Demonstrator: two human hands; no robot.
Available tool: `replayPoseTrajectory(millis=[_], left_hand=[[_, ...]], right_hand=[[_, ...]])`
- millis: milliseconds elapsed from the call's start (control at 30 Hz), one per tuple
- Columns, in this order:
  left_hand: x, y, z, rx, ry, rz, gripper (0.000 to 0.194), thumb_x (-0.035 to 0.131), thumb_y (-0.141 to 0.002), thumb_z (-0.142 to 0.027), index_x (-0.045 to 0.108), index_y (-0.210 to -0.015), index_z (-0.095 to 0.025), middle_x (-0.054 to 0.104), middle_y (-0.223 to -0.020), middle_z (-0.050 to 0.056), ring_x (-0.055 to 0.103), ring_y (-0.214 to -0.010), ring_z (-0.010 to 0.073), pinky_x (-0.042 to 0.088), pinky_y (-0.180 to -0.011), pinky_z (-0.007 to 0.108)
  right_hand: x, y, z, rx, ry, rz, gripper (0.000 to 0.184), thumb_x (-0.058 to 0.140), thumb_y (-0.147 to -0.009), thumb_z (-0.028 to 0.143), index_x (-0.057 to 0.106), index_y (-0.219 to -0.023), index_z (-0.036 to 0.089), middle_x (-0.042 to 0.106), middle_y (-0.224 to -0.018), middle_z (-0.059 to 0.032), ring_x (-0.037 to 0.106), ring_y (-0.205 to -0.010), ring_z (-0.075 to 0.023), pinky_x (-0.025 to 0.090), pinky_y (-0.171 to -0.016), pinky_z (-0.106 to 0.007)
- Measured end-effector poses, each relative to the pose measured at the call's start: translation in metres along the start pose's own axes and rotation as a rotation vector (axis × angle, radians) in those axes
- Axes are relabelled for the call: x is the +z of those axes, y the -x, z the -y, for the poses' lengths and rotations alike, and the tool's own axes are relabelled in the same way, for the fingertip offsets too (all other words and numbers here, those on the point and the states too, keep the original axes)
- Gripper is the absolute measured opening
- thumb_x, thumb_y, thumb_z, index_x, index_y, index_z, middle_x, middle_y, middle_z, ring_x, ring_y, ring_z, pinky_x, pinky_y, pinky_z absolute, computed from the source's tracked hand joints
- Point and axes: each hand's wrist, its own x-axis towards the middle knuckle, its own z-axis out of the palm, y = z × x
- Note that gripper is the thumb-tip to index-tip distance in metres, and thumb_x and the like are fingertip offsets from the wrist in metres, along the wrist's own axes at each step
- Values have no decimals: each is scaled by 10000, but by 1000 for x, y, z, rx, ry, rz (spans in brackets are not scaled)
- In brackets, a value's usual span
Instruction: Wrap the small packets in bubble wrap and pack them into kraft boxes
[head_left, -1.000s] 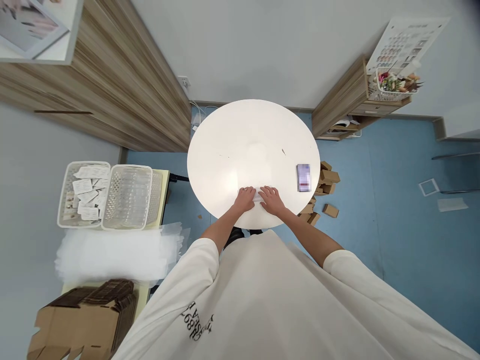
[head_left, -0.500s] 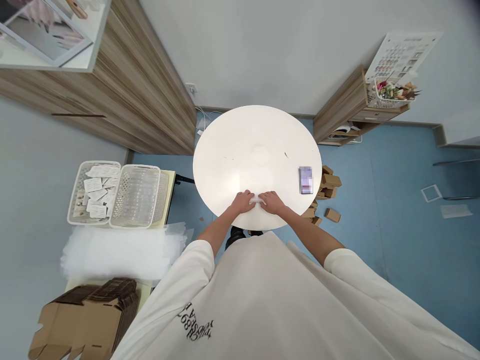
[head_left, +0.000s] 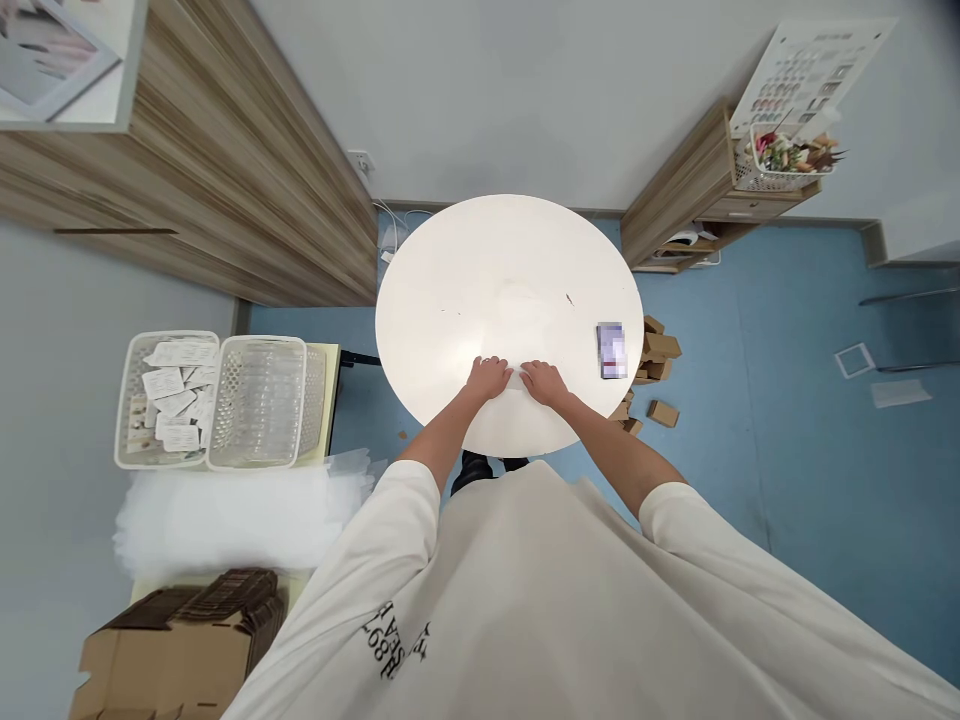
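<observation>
My left hand (head_left: 490,379) and my right hand (head_left: 545,382) rest on the round white table (head_left: 510,270), palms down, with a narrow gap between them. Fingers of both hands are curled over a small roll of translucent plastic wrap (head_left: 515,380). Only its middle shows in the gap; the ends are under my fingers. A faint translucent patch lies on the tabletop just beyond my hands, too pale to make out well. Off to the right, a purple printed pack or card (head_left: 612,350) lies near the table's edge, untouched.
On the left stand white baskets, one with white cards (head_left: 180,385), one with clear plastic pieces (head_left: 266,400). Translucent sheets (head_left: 232,520) and folded cardboard boxes (head_left: 165,650) are stacked nearer. Small brown boxes (head_left: 660,350) lie on the floor at right. A wooden cabinet (head_left: 300,200) stands back left.
Both hands have slid forward over the table, away from my body, with the plastic between them. My view has shifted slightly.
</observation>
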Motion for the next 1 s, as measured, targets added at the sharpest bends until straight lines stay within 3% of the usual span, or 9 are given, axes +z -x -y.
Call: replayPoseTrajectory(millis=[167, 367, 533, 667, 1000], left_hand=[[5, -7, -4, 42, -122, -78, 424, 381, -1028, -399, 515, -1355, -165, 587, -1342, 161, 521, -1296, 300, 177, -1208, 513], [15, -7, 2, 139, -160, -25, 753, 676, -838, -387, 373, -1498, -187, 421, -1542, 166, 295, -1486, 342, 93, -1245, 557], [26, 10, 3, 76, -189, -74, 783, 635, -832, -266, 335, -1548, -162, 371, -1589, 171, 272, -1505, 350, 91, -1250, 556], [36, 30, -3, 17, -181, -72, 796, 589, -856, -275, 293, -1586, -162, 324, -1624, 164, 251, -1516, 358, 118, -1244, 564], [45, 50, -12, -9, -190, -56, 832, 579, -831, -275, 281, -1598, -151, 361, -1598, 176, 271, -1502, 367, 98, -1241, 576]], right_hand=[[3, -11, 1, 58, 11, -38, 389, 328, -1065, 347, 595, -1314, 215, 577, -1319, -144, 520, -1178, -299, 390, -995, -428], [8, -15, 0, 83, 8, -47, 412, 344, -1052, 338, 559, -1373, 195, 544, -1367, -157, 487, -1222, -305, 373, -1033, -433], [14, -3, 0, -12, 109, -82, 529, 405, -1009, 345, 432, -1505, 160, 396, -1565, -162, 313, -1442, -314, 208, -1175, -470], [23, 11, 1, -81, 180, -11, 671, 482, -963, 442, 351, -1564, 174, 257, -1654, -152, 174, -1525, -331, 109, -1207, -508], [41, 31, 8, -91, 219, 53, 769, 574, -894, 471, 329, -1564, 185, 252, -1656, -166, 163, -1536, -334, 101, -1211, -524]])
